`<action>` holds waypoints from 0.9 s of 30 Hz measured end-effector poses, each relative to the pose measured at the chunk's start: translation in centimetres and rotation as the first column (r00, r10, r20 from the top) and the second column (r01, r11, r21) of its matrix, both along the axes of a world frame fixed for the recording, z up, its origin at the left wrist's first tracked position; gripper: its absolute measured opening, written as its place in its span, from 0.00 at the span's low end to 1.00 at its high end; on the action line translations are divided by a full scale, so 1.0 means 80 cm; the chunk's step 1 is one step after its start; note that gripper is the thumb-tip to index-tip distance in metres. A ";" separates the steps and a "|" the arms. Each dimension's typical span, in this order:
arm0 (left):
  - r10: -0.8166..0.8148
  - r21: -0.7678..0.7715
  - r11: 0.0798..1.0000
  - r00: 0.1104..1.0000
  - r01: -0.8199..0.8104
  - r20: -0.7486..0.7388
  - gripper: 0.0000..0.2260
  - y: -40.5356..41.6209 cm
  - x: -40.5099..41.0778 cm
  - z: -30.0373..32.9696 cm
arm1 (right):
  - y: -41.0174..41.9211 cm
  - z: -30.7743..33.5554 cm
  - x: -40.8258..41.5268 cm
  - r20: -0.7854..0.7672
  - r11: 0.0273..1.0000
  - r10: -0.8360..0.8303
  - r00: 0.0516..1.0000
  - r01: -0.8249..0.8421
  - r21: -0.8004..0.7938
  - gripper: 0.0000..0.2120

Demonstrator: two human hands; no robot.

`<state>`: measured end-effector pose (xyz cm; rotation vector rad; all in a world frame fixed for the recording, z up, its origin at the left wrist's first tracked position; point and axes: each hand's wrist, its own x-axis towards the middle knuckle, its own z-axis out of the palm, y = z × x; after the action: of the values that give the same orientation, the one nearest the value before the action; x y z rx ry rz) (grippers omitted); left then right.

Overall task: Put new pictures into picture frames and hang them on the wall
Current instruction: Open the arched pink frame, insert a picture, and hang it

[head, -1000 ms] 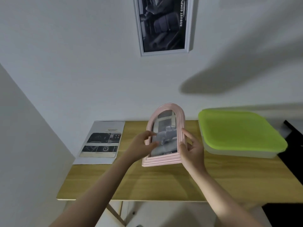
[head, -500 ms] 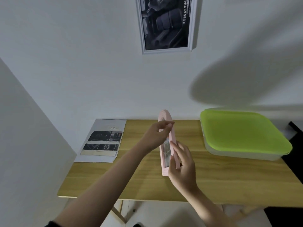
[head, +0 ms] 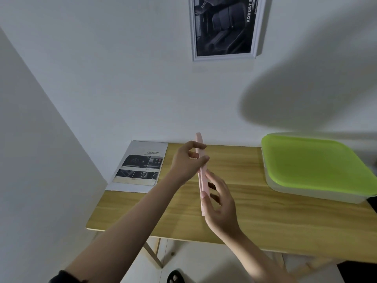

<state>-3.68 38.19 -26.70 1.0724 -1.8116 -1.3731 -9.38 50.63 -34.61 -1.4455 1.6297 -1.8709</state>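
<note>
A plain home room: bare white walls [head: 122, 78], a framed car-interior poster [head: 224, 27] hung above a small wooden folding worktop [head: 255, 211] in the corner.

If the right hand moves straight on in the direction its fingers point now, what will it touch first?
Probably nothing on the table. The right hand, holding the pink frame edge-on with the left hand, points up and away, so likely the white wall first; depth is unclear.

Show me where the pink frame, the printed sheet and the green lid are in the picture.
pink frame [head: 199, 144]: head view, on its thin upper edge, seen edge-on.
printed sheet [head: 140, 167]: head view, on the middle of the page.
green lid [head: 312, 162]: head view, on the flat top surface.
</note>
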 end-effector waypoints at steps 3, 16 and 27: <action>0.082 -0.043 0.996 0.997 -0.081 0.013 0.10 0.000 0.018 -0.007 | 0.002 -0.008 0.001 0.092 0.999 -0.048 0.995 0.046 0.028 0.19; 0.201 -0.040 0.978 0.974 -0.206 -0.103 0.09 0.003 0.082 -0.047 | 0.001 -0.044 -0.052 0.065 0.867 -0.363 0.929 0.312 0.388 0.20; -0.154 0.280 0.955 0.972 0.100 0.179 0.31 0.017 0.100 -0.122 | 0.009 -0.080 -0.060 0.077 0.761 -0.470 0.880 0.359 0.540 0.23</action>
<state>4.35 39.55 -36.49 1.2913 -1.9019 -1.6798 -14.20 51.34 -40.98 -0.6729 2.2470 -1.5183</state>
